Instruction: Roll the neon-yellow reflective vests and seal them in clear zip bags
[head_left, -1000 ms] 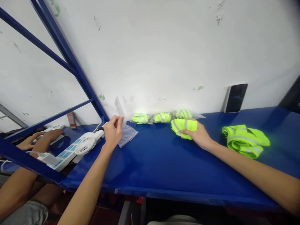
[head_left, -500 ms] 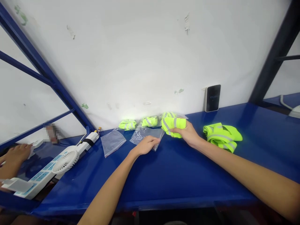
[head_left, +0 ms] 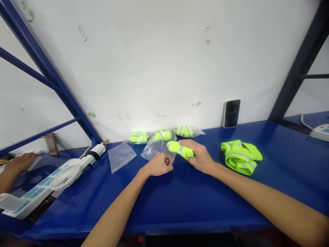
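My right hand (head_left: 199, 156) grips a folded neon-yellow reflective vest (head_left: 180, 149) with grey strips, holding it tilted above the table. Close to its left, my left hand (head_left: 159, 164) is closed, fingers curled round the edge of a clear plastic bag (head_left: 150, 149); the exact grip is partly hidden. Behind the hands, along the wall, lie a bagged vest (head_left: 184, 131), a second bagged vest (head_left: 163, 134) and a third bagged vest (head_left: 138, 137). Another clear bag (head_left: 121, 156) lies flat to the left. A loosely rolled vest (head_left: 241, 156) rests right of my right hand.
On the blue table (head_left: 195, 202), a black-faced device (head_left: 231, 113) leans against the wall. A white power strip (head_left: 38, 188) with a small fan (head_left: 66, 176) runs along the left edge. Beyond the blue frame (head_left: 51, 75), another person's hand (head_left: 22, 164) shows.
My right hand has moved left with the folded vest, turning it toward my left hand. The fingers of my left hand have curled further in. The view has shifted slightly.
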A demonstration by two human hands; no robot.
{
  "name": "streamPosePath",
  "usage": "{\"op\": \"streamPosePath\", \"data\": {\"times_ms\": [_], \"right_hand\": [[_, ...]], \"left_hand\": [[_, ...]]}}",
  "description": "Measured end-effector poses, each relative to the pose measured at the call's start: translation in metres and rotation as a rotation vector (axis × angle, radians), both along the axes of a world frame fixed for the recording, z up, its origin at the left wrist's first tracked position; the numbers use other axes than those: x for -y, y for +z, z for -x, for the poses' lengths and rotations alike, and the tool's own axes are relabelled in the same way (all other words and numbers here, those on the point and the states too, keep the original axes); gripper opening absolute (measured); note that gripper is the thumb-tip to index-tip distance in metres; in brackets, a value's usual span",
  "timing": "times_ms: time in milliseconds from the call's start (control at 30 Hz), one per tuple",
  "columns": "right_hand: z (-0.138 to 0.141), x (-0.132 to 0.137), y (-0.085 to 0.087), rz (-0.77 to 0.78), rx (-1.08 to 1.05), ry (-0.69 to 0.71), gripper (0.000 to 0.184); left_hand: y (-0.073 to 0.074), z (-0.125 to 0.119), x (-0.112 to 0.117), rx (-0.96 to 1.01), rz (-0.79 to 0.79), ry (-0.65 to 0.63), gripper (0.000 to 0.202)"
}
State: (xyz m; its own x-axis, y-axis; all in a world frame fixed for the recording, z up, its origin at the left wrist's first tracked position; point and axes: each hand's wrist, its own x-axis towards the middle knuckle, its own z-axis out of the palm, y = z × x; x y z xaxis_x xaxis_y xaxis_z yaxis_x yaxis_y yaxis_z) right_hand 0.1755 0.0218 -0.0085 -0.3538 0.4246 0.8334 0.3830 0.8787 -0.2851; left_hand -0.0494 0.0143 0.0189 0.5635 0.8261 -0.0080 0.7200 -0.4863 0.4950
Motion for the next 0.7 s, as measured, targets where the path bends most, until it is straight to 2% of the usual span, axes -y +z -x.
{"op": "streamPosePath", "data": {"times_ms": [167,300,500,600,700], "right_hand": [[-0.002,-0.001,-0.001,-0.050,0.111,-0.054,0.055],[-0.002,0.001,0.000,-0.075,0.201,-0.082,0.054],[-0.002,0.002,0.001,-0.059,0.230,-0.088,0.053],[-0.002,0.002,0.002,-0.045,0.235,-0.091,0.054],[-0.002,0.002,0.003,-0.003,0.146,-0.087,0.051]], "left_hand": [[0.000,-0.004,0.003,-0.116,-0.084,0.018,0.022],[-0.006,0.000,-0.003,-0.087,-0.068,-0.042,0.029],[-0.012,0.007,-0.010,0.113,-0.008,-0.038,0.040],[-0.010,0.010,-0.011,0.277,0.045,-0.012,0.032],[-0.006,0.015,-0.011,0.390,0.140,-0.041,0.044]]}}
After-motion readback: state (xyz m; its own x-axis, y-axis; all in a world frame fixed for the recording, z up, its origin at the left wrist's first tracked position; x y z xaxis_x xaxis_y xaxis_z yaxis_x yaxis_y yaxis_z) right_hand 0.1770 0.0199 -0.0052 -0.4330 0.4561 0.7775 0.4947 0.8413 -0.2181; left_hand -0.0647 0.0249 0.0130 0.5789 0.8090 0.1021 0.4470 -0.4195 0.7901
